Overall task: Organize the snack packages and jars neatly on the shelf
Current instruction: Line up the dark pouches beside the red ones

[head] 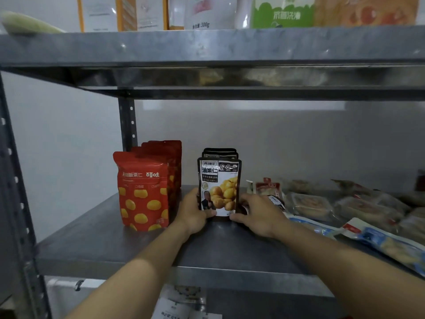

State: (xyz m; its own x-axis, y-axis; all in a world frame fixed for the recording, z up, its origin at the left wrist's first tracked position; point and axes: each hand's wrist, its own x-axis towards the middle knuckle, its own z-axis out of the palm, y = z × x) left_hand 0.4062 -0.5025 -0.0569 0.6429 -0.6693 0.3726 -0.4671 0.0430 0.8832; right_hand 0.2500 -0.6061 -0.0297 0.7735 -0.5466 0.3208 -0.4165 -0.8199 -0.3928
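— What's closest?

— Two bare forearms reaching in over the front edge of the grey metal shelf (207, 249). The left hand (193, 212) and the right hand (257, 215) meet at the front black pouch (218, 187), which stands upright on the shelf board.

— Gripping it?

— Yes, from both sides. The left thumb lies across the pouch's lower left corner with the fingers curled round that edge. The right thumb presses at the lower right corner, and its fingers wrap the right edge (their tips are hidden behind the pouch).

— And behind it?

— More black pouches (220, 153) in a row, only their tops showing. Just to the left, apart from the hands, stands a row of red pouches (142, 192) printed with yellow chestnuts, also upright.

— To the right?

— Loose packets (368, 203) lying flat in a jumble, with a blue-and-white packet (379, 240) nearest the edge and a small dark packet (276, 201) just beside the right hand.

— Further back?

— A perforated post (127, 123) against the pale wall. Overhead, an upper shelf (207, 47) carries a white bag (207, 12) and a green-and-white bag (282, 12).
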